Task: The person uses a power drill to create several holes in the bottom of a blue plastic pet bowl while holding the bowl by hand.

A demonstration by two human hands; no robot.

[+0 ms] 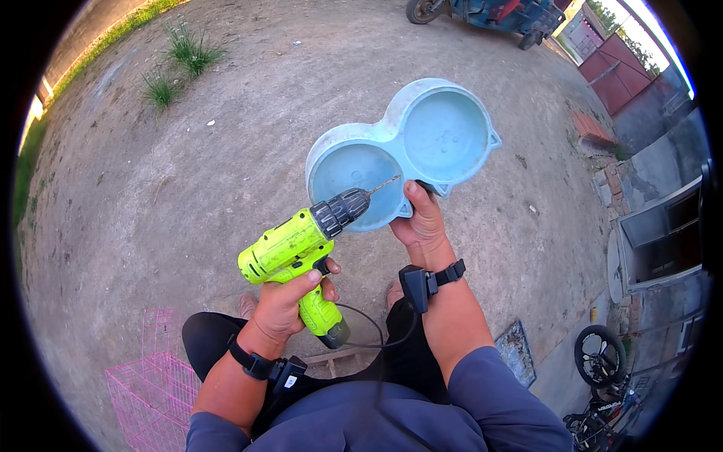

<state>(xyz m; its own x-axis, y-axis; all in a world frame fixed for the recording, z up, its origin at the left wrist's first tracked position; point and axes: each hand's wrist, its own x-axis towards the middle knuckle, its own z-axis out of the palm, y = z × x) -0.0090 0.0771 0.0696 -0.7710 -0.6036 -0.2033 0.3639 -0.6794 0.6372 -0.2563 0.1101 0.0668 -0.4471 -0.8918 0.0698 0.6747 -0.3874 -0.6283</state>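
My left hand (290, 300) is wrapped round the grip of a lime-green cordless drill (290, 245), its fingers near the trigger. A long, thin drill bit (384, 184) sticks out of the black chuck (340, 211), pointing up and right across the left cup of a light-blue double pet bowl (392, 129). Whether the bit touches the bowl, I cannot tell. With my right hand (423, 222) I grip the bowl's near edge between its two round cups, thumb on top and fingers mostly hidden beneath. Both cups face me, and small pointed ears stand out from the rim.
A pink wire cage (154, 388) stands at the lower left by my knee. Bare dirt ground (188, 196) surrounds me, with grass tufts (190, 51) farther off. A blue three-wheeled vehicle (497, 15) is at the back; a motorcycle (600, 361) stands by the right wall.
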